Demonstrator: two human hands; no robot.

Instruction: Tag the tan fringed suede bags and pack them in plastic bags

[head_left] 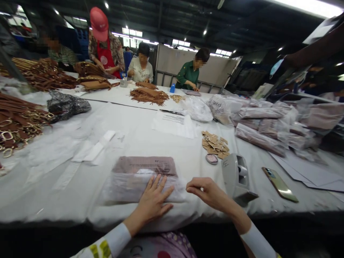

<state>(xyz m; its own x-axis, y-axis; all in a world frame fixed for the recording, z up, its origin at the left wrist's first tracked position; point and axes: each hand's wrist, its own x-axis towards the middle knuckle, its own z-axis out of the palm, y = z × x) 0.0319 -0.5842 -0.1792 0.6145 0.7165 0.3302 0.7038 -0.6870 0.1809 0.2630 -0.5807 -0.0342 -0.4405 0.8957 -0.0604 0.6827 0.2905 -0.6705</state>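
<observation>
A flat mauve-brown item in a clear plastic bag [145, 165] with dark printed text lies on the white-covered table near its front edge. A small white patch shows at the middle of the bag. My left hand [154, 197] rests flat on the bag's lower right part with fingers spread. Just right of the bag, my right hand [205, 191] is raised with thumb and fingers pinched together; what is between the fingertips, if anything, is too small to make out. A grey tape dispenser [228, 175] stands close beyond this hand.
Tan tags [215, 145] and a small round tin [211, 159] lie behind the dispenser. A phone [279, 184] and bagged items [260, 139] are at right. Brown straps with gold rings [18, 122] heap at left. Several co-workers, one in a red cap [99, 23], work across the table.
</observation>
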